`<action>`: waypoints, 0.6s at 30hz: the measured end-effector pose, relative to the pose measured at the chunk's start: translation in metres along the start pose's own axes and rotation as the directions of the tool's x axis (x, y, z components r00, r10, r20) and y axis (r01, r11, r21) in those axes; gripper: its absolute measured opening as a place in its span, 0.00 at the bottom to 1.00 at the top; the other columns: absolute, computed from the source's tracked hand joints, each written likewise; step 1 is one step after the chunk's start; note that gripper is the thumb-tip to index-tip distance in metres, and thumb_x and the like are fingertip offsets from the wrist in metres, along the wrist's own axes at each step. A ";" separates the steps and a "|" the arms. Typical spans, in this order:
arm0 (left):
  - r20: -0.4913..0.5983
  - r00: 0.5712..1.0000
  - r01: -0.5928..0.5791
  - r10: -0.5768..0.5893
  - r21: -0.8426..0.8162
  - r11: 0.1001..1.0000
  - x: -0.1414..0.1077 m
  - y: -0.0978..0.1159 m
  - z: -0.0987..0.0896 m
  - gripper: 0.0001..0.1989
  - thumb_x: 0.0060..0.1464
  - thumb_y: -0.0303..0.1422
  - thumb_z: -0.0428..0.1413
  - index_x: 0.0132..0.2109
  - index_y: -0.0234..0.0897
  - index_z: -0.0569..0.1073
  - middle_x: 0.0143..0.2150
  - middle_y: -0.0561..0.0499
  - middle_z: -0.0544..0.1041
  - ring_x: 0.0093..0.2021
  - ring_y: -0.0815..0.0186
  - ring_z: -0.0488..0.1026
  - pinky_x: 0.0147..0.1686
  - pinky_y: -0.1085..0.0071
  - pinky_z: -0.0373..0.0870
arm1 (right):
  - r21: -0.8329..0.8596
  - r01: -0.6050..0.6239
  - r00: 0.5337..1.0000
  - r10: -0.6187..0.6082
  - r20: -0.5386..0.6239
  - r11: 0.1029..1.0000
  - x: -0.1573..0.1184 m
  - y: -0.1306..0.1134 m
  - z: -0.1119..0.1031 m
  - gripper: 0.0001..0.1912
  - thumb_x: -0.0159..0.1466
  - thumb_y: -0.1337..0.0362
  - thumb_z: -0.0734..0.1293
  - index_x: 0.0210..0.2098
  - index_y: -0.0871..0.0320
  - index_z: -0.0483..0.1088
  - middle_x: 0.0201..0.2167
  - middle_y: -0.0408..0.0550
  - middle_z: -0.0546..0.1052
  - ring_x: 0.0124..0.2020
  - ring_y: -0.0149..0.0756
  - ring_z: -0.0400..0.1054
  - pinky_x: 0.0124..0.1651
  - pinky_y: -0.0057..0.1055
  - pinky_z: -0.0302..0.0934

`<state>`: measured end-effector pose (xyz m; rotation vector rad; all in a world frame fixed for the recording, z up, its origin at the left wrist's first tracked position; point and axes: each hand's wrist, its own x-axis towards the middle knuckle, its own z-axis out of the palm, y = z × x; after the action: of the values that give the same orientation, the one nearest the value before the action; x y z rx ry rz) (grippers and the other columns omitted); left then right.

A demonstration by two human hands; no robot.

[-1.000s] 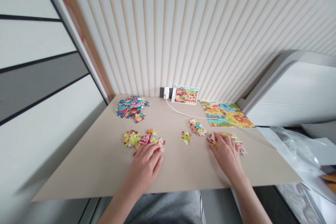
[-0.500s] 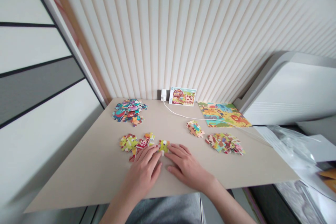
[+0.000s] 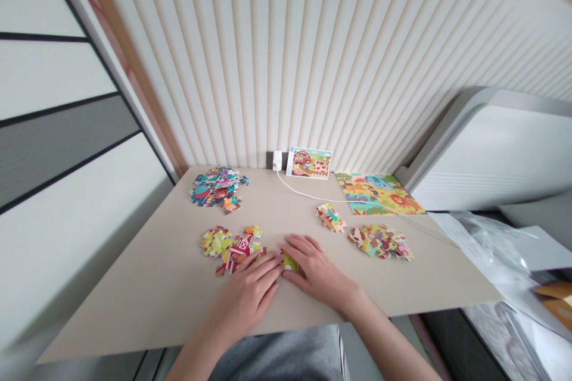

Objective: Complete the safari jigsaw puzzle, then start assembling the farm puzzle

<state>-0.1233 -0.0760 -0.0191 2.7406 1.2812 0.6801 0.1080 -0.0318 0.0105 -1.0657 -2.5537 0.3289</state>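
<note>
Two hands are held low over the tabletop, with one green puzzle piece between them near the middle. The piece is partly covered by the right hand, so its long axis and the way it points cannot be told. It is bordered by the thumb and forefinger of that hand; whether it is pinched or only touched cannot be made out. The fingers of the left hand are laid nearly flat and close together, the thumb set a little apart, their tips reaching over the right edge of the barn pieces. The barn picture is tilted, and yellow-green pieces are placed at its left.

A small group of pieces is seen beyond the right hand, and a heap of farm pieces is spread farther right. At the far left, a blue pile is stacked. At the far edge, a farm picture card is propped beside a white charger, from which a cable is run rightward across the animal picture.

The beige tabletop is backed by a ribbed wall. White and grey panels are seen at left, clear plastic at right.
</note>
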 end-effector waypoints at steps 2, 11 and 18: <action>-0.031 0.998 0.050 -0.050 -0.003 0.999 -0.002 -0.002 0.003 0.22 0.68 0.30 0.51 0.66 0.40 0.69 0.65 0.46 0.73 0.67 0.55 0.68 0.66 0.53 0.68 | -0.017 -0.014 1.000 0.014 0.011 1.000 -0.005 -0.001 -0.003 0.22 0.72 0.59 0.66 0.64 0.50 0.68 0.61 0.53 0.73 0.63 0.44 0.66 0.67 0.44 0.59; -0.053 0.993 0.104 -0.107 -0.052 0.993 -0.001 0.000 0.001 0.16 0.68 0.30 0.52 0.60 0.40 0.74 0.61 0.45 0.76 0.64 0.54 0.70 0.64 0.52 0.70 | -0.419 -0.440 0.894 0.341 -0.292 0.795 -0.063 0.051 -0.032 0.18 0.71 0.61 0.64 0.58 0.51 0.72 0.54 0.56 0.75 0.58 0.53 0.67 0.63 0.52 0.57; -0.054 0.993 0.104 -0.107 -0.068 0.992 -0.002 -0.002 0.001 0.15 0.67 0.30 0.52 0.59 0.42 0.74 0.61 0.47 0.76 0.64 0.54 0.70 0.64 0.52 0.70 | -0.370 -0.510 0.858 0.432 -0.277 0.776 -0.024 0.085 -0.039 0.24 0.71 0.54 0.65 0.64 0.53 0.68 0.60 0.56 0.74 0.62 0.51 0.65 0.63 0.47 0.56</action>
<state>-0.1250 -0.0761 -0.0213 2.5993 1.3785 0.7811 0.1939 0.0126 0.0117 -1.8237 -2.2094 -0.2300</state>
